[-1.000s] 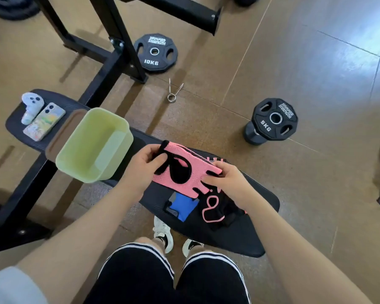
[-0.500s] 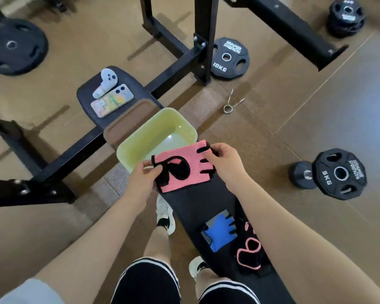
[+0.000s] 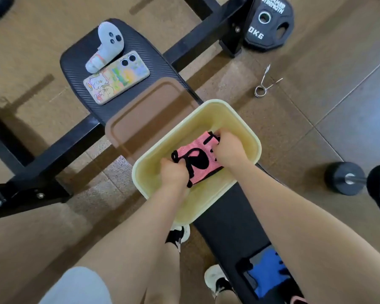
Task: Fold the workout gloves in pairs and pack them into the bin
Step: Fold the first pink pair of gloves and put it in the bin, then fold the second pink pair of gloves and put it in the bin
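Pink gloves gripped by both hands inside bin, clear of rim

My feed is bright and evenly lit; the frame bars throw soft shadows leftward over the floor; a pale sheen lies on the floor beside the spring clip; forearms bulge at the bottom edge; slight motion blur softens everything.
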